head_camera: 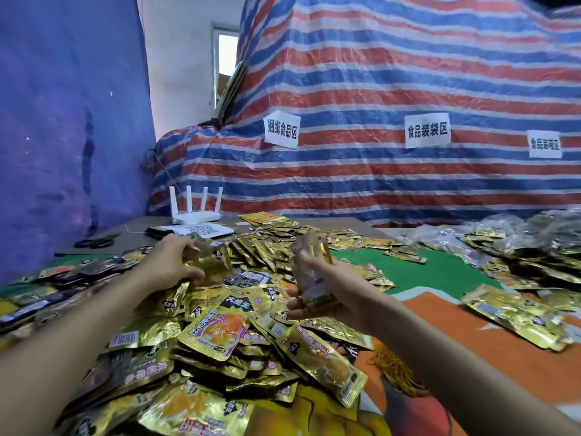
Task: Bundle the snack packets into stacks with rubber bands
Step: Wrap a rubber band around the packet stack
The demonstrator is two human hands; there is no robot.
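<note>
Gripping, right hand [334,292]: upright stack [309,247] above pile [220,335], fingers curled round it.
Left hand [171,264]: pinching packet [213,262] atop pile, fingers curled.
Rubber bands [391,371]: on mat [471,328], right of pile, beside right forearm.

Gold foil snack packets [217,325] lie heaped loose, one small stack [311,269] held upright, seemingly orange rubber bands [396,372] beside.

The left hand [174,265] grips a gold packet [212,262] above the heap of snack packets [217,335], while the right hand [330,291] holds a small upright stack [311,269]. A tangle of orange rubber bands [393,376] lies near the heap's right edge, and a white router [195,214] stands before the striped tarp [377,105].
</note>
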